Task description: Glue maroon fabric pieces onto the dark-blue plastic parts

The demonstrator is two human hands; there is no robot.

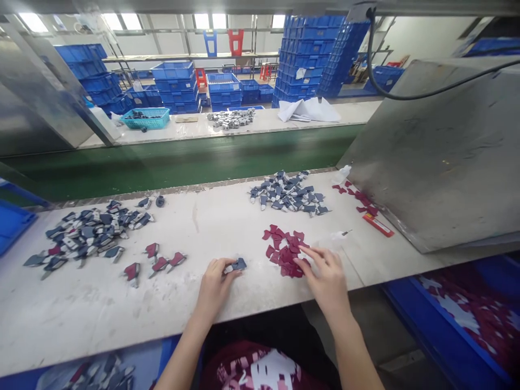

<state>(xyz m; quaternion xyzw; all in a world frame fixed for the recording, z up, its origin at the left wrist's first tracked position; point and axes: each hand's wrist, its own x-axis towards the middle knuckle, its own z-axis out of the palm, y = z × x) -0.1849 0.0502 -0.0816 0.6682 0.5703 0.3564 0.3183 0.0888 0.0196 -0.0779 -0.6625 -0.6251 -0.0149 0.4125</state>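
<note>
Pinching grey part [236,265], table edge [122,338] near

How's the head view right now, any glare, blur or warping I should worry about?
Head view: windows at the back are blown out; edges bend with wide-angle warping; bench evenly lit, soft shadows; left hand, right hand and red pieces reasonably sharp.
</note>
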